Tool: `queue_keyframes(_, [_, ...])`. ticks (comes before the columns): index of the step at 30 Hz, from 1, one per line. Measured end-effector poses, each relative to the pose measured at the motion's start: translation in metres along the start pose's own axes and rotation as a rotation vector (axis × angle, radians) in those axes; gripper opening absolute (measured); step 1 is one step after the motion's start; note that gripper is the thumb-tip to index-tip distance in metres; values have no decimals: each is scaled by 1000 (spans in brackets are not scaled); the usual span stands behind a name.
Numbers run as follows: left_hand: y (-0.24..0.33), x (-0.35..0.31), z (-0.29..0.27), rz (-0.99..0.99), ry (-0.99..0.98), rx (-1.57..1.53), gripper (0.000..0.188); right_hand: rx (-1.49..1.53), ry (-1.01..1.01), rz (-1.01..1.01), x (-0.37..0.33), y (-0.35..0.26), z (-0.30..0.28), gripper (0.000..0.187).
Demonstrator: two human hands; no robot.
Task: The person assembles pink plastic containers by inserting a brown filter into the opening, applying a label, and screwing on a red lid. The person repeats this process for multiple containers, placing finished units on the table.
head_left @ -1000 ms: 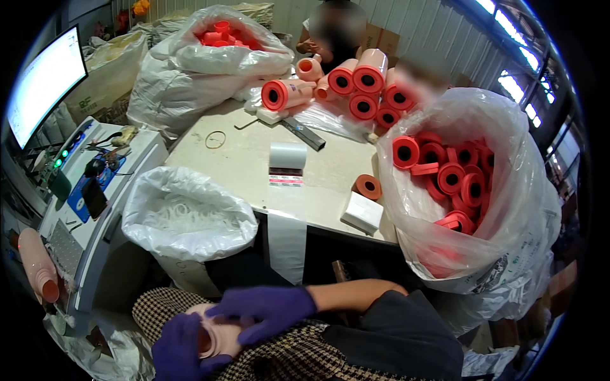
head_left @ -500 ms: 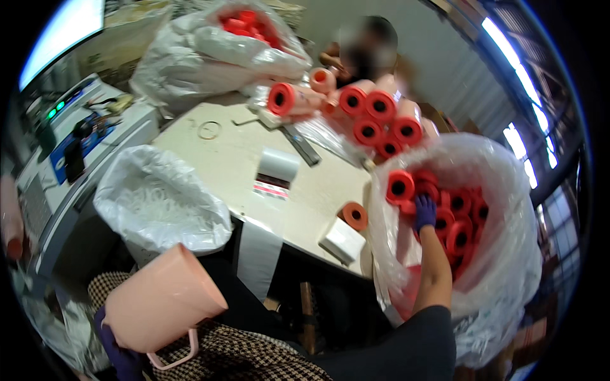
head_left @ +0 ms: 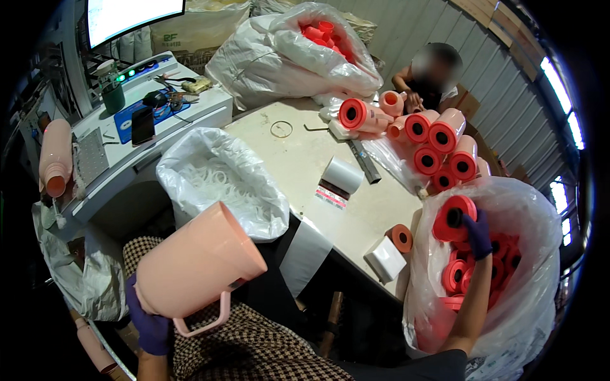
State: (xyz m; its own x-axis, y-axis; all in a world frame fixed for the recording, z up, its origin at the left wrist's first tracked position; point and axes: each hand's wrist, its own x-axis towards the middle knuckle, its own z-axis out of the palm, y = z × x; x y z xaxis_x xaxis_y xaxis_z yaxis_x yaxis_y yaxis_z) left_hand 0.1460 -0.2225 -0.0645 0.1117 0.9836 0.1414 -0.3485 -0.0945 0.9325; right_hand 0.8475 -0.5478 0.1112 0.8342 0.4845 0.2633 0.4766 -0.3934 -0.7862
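My left hand [head_left: 149, 324], in a purple glove, grips a large pale pink jug [head_left: 194, 267] near its base. The jug lies tilted over my lap, its wide mouth toward the upper right and its looped handle [head_left: 221, 317] below. At the right, my gloved right hand [head_left: 478, 236] closes on the edge of a red lid [head_left: 445, 230] with a black ring in its centre. That lid is held above a heap of similar red lids [head_left: 455, 274] inside a big clear plastic bag [head_left: 537, 279]. The glove hides part of the lid's right side.
On the table [head_left: 267, 155] lie a film roll [head_left: 343, 176], a white box [head_left: 385, 259] and a brown tape roll [head_left: 400, 238]. Capped pink jugs [head_left: 446, 134] are piled at its far end, near a person [head_left: 432, 79]. A white bag of clear rings [head_left: 216, 184] stands left.
My right hand, which was reaching into the heap, has raised a red lid above it. The left hand still holds the jug. The view has swung, shifting the scene rightward.
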Motion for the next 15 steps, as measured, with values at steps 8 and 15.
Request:
queue_keyframes(8, [-12, 0, -5, -19, 30, -25, 39, 428, -1002, -23, -181, -152, 265, 73])
queue_keyframes(15, [13, 2, -22, 147, -28, 449, 36, 571, -506, -547, -233, -195, 405, 83])
